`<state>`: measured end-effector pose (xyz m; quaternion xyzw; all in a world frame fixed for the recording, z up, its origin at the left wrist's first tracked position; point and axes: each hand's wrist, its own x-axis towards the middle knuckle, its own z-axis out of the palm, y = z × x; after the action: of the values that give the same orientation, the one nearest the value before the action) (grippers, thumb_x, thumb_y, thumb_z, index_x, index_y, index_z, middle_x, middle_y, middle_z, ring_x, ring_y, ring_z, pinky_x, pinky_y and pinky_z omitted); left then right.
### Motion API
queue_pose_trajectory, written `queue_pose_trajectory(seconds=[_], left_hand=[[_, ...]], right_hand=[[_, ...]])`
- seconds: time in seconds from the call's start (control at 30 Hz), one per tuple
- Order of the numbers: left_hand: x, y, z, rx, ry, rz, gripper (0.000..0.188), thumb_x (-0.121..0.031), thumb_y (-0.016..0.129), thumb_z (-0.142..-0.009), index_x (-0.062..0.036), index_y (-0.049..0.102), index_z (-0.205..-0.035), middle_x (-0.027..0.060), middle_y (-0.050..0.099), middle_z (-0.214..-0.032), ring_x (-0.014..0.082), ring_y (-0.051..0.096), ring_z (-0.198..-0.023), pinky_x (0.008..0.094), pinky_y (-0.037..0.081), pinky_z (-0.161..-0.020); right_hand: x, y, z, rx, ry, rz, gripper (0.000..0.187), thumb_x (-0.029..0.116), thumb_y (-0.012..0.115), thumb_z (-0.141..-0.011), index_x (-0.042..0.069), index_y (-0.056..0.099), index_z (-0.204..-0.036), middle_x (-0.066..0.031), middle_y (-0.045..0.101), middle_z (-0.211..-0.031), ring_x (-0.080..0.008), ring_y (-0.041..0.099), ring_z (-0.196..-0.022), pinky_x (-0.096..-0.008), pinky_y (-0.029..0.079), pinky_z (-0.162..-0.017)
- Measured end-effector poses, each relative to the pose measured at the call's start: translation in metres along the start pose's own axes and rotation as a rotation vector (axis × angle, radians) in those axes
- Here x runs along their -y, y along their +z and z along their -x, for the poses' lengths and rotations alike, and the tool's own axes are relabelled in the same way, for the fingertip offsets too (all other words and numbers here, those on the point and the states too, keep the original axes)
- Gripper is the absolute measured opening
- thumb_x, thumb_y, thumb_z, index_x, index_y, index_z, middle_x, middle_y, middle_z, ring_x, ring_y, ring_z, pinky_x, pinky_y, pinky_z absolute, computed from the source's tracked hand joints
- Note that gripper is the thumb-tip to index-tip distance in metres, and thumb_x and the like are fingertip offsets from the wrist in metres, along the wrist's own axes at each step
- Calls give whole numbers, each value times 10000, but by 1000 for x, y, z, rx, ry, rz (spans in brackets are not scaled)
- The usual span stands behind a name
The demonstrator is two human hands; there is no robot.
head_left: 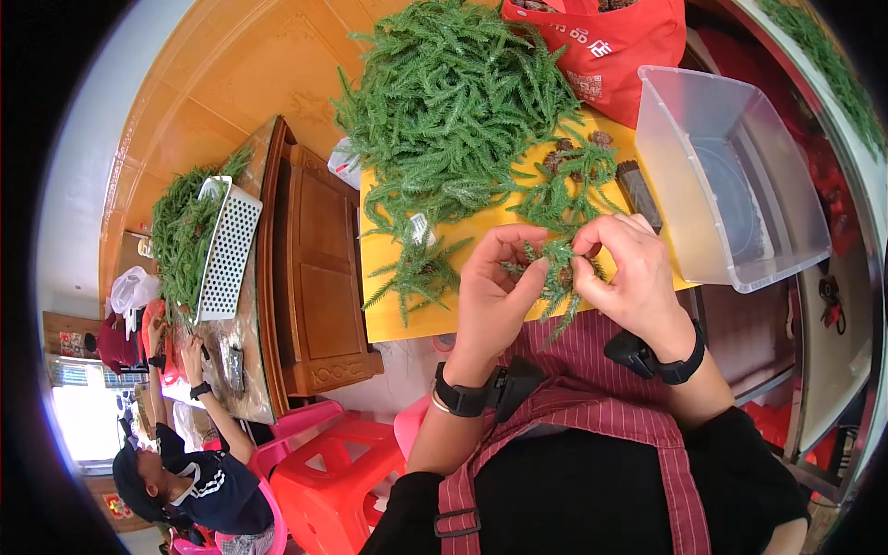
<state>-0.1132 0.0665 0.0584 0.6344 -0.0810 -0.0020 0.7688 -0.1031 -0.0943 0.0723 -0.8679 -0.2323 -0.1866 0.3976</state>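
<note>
My left hand (504, 291) and my right hand (634, 273) meet over the near edge of a yellow tabletop (393, 319). Thumbs and fingers of both pinch a green artificial pine sprig (560, 254) between them; something brownish shows among its needles, too covered to make out. Beyond the hands lie more loose sprigs (555, 199) with brown pine cones (601, 139) among them. Left of my left hand rests a separate sprig cluster (416, 276) beside a small white tag (421, 228). A dark bundle of thin strands (638, 194) sits just past my right hand.
A big heap of green sprigs (453, 102) covers the far table, with a red bag (606, 65) behind. At right stands a translucent plastic bin (721, 185). Leftward are a wooden cabinet (319, 250), a white perforated basket (231, 250), red stools (333, 476) and a seated person (208, 490).
</note>
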Motion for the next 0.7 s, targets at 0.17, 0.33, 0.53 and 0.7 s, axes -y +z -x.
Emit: queue_pose_trajectory(seconds=[0.17,0.33,0.53,0.7], left_hand=[[-1,-1,-1,-23,-8,-20,275,61,543,-775,-37,525,-1031,-22,468,-855,34,422,-735,140,373,-577],[-1,0,-1,1,-10,-35,271,52,546,-776,-33,517,-1032,-21,471,-849,31,418,-729,137,366,-559],[1,0,-1,24,25,-72,273,58,545,-772,-24,513,-1030,-11,488,-870,47,428,-748,164,380,-631],[2,3,0,-17,59,-74,264,69,518,-778,-10,515,-1029,-2,500,-868,50,453,-801,170,387,-670]], right_hand=[[0,2,0,-4,-17,-58,187,22,620,-616,41,515,-770,-75,535,-713,-246,534,-681,-331,406,-645],[0,8,0,-30,59,-118,220,33,633,-615,42,522,-804,-88,539,-759,-260,542,-721,-342,427,-666],[-2,7,-1,-26,-30,12,205,26,611,-614,43,510,-792,-92,547,-761,-275,548,-734,-351,435,-660],[2,2,-1,75,66,-85,138,30,561,-654,23,507,-781,-104,548,-754,-288,556,-729,-347,435,-648]])
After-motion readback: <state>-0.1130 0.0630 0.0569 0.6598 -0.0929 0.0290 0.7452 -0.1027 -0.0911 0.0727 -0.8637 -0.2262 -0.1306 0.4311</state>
